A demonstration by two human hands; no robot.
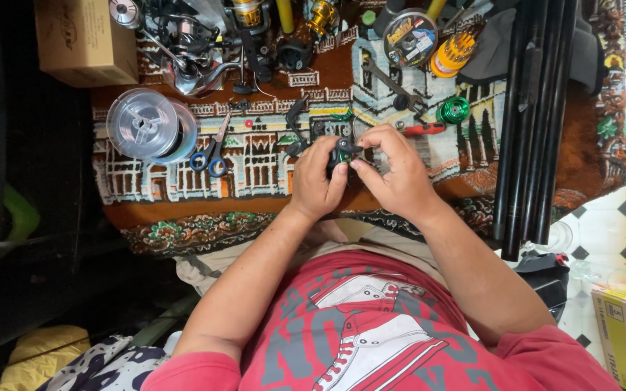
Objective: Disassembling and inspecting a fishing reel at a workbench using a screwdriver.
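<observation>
— What has the person got there?

— A small black and green fishing reel body [342, 153], held over the near edge of the patterned rug [182, 210]. The left hand [315, 177] is curled round it from the left, fingers closed under it. The right hand [394, 170] pinches at its right side with thumb and fingertips drawn together; I cannot tell whether a small part sits between them.

— How far along does it look?

— Mid-way, I'd judge. The reel looks stripped: a green spool [453, 110] lies apart, far and to the right, with red-handled pliers [420, 129] beside it. So reassembly seems left to do.

— Anything else out?

— 1 pair of blue scissors [210, 156] and a clear line spool [150, 124] to the left, untouched.
</observation>
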